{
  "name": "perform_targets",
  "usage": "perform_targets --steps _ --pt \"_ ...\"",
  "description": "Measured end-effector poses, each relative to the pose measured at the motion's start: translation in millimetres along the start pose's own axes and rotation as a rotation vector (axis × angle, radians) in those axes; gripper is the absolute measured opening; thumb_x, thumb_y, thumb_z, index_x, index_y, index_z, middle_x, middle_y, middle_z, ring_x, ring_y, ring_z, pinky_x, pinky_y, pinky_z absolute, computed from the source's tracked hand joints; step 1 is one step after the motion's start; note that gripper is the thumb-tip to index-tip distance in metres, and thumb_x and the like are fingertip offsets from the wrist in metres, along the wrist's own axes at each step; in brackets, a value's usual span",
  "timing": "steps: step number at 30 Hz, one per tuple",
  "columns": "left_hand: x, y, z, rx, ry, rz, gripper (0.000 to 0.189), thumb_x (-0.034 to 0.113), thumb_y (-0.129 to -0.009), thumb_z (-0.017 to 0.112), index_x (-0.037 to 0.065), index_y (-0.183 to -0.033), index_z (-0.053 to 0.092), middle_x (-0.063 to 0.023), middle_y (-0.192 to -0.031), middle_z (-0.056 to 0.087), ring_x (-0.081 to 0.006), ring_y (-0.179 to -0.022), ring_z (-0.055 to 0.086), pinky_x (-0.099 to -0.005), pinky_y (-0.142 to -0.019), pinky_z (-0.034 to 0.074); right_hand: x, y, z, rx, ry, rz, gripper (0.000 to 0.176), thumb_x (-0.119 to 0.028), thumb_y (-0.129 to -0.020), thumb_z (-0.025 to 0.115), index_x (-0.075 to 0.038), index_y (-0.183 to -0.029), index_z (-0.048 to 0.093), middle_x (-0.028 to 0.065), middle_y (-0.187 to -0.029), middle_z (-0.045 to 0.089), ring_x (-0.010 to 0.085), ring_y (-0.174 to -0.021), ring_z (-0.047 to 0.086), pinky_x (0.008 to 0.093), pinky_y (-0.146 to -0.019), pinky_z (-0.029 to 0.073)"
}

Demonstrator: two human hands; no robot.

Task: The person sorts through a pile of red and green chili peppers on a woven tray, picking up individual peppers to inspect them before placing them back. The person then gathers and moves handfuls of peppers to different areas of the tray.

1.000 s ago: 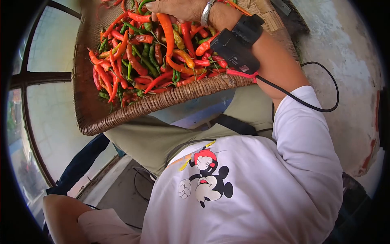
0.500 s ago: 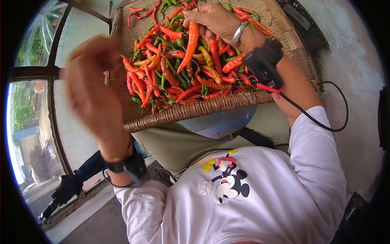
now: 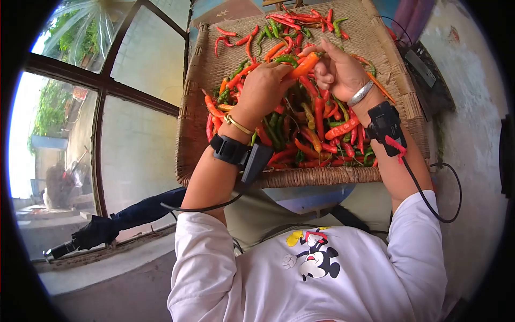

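A thick orange-red chili pepper (image 3: 304,67) is held above the pile, its stem end toward the right. My left hand (image 3: 264,88) has its fingers closed round the lower end of this pepper. Beside the stem end is my right hand (image 3: 341,70), thumb raised and fingers curled loosely, with a gap between thumb and fingers. Beneath both hands, red, green and orange chilies (image 3: 316,121) lie heaped in a woven tray (image 3: 279,178).
More red and green chilies (image 3: 300,20) are scattered at the tray's far side. A window frame (image 3: 99,80) stands at the left. A dark umbrella-like object (image 3: 142,212) lies below it. Cables hang from both wrist devices.
My left hand has moved from the left, over the pile, and taken hold of the pepper. My right hand has loosened its grip on it. The view has shifted, showing more of the tray.
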State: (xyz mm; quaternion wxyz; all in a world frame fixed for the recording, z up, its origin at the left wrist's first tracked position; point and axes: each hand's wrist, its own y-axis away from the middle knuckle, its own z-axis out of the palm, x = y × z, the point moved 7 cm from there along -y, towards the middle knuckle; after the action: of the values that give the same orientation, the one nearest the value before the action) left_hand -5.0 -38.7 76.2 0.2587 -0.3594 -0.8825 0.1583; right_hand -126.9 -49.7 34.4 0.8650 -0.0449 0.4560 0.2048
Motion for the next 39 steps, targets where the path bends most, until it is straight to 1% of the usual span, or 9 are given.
perform_targets --steps 2,5,12,15,17,22,28,30,39 --pt "-7.8 0.3 5.5 -0.073 0.064 -0.008 0.020 0.014 -0.071 0.063 0.005 -0.089 0.060 -0.0070 -0.071 0.059 -0.0231 -0.065 0.058 -0.0328 -0.059 0.047 -7.9 -1.6 -1.8 -0.025 -0.152 -0.099 0.036 -0.042 -0.085 0.049 -0.007 -0.090 0.058 -0.0059 -0.056 0.047 0.0033 -0.045 0.037 0.0193 -0.042 0.030" --pt "-29.4 20.0 18.5 -0.429 0.821 -0.609 0.019 0.013 -0.081 0.059 0.000 -0.093 0.060 0.0022 -0.067 0.055 -0.0032 -0.054 0.049 -0.0190 -0.048 0.042 -13.7 -0.4 -10.3 0.035 -0.117 -0.109 0.034 -0.039 -0.085 0.050 -0.007 -0.093 0.057 -0.0062 -0.058 0.048 0.0034 -0.048 0.039 0.0187 -0.044 0.032" --pt "-119.4 -13.3 -47.5 0.256 0.911 -0.651 0.019 0.017 -0.085 0.054 0.002 -0.095 0.058 0.0022 -0.074 0.055 -0.0039 -0.064 0.048 -0.0174 -0.054 0.040 -3.9 -3.7 -29.6 0.170 0.015 -0.075 0.030 -0.033 -0.086 0.051 -0.005 -0.098 0.056 -0.0031 -0.061 0.051 0.0038 -0.051 0.044 0.0181 -0.042 0.035" --pt "-152.6 -6.9 -47.6 0.260 0.697 -0.701 0.025 0.019 -0.084 0.055 0.002 -0.101 0.056 0.0023 -0.077 0.055 -0.0048 -0.065 0.048 -0.0192 -0.058 0.042 -4.3 -4.2 -30.4 0.168 0.026 -0.084 0.029 -0.031 -0.086 0.051 -0.005 -0.097 0.056 -0.0026 -0.062 0.052 0.0039 -0.051 0.045 0.0178 -0.041 0.035" --pt "-162.2 -9.0 -47.8 0.227 0.064 -0.426 0.027 0.020 -0.082 0.057 0.000 -0.100 0.057 0.0022 -0.080 0.054 -0.0067 -0.069 0.050 -0.0218 -0.062 0.045 -5.2 -4.1 -30.4 0.170 0.031 -0.095 0.028 -0.030 -0.086 0.051 -0.005 -0.096 0.056 -0.0025 -0.061 0.052 0.0038 -0.051 0.045 0.0176 -0.041 0.034" --pt "-51.9 -1.7 -7.6 -0.158 0.116 -0.264 0.018 0.010 -0.075 0.059 0.002 -0.091 0.060 -0.0071 -0.092 0.060 -0.0211 -0.084 0.057 -0.0290 -0.073 0.045 -5.5 -2.4 -15.9 0.127 0.364 -0.099 0.024 -0.026 -0.086 0.051 -0.003 -0.091 0.056 -0.0017 -0.060 0.052 0.0040 -0.047 0.044 0.0167 -0.040 0.033" --pt "-22.5 11.1 18.7 -0.043 -0.087 0.036 0.022 0.009 -0.069 0.059 0.008 -0.090 0.062 -0.0065 -0.088 0.060 -0.0260 -0.089 0.053 -0.0350 -0.078 0.044 1.8 0.1 4.2 0.127 1.080 -0.133 0.022 -0.017 -0.079 0.055 -0.002 -0.096 0.058 0.0012 -0.062 0.056 0.0097 -0.051 0.052 0.0234 -0.047 0.042" --pt "-26.5 10.4 18.9 -0.061 -0.086 0.015 0.021 0.011 -0.068 0.060 0.008 -0.090 0.061 -0.0065 -0.086 0.060 -0.0258 -0.087 0.053 -0.0355 -0.078 0.043 3.4 3.6 19.4 0.081 1.501 -0.400 0.025 -0.015 -0.074 0.059 -0.004 -0.096 0.058 0.0052 -0.063 0.056 0.0172 -0.058 0.056 0.0297 -0.057 0.045" --pt "-4.9 8.3 12.9 -0.048 -0.036 0.107 0.015 0.015 -0.070 0.063 0.009 -0.083 0.059 -0.0045 -0.076 0.059 -0.0236 -0.077 0.053 -0.0347 -0.073 0.043 -6.1 4.1 24.1 0.141 1.481 -0.468 0.018 -0.022 -0.072 0.061 -0.007 -0.083 0.061 0.0129 -0.077 0.061 0.0286 -0.073 0.058 0.0367 -0.067 0.047"
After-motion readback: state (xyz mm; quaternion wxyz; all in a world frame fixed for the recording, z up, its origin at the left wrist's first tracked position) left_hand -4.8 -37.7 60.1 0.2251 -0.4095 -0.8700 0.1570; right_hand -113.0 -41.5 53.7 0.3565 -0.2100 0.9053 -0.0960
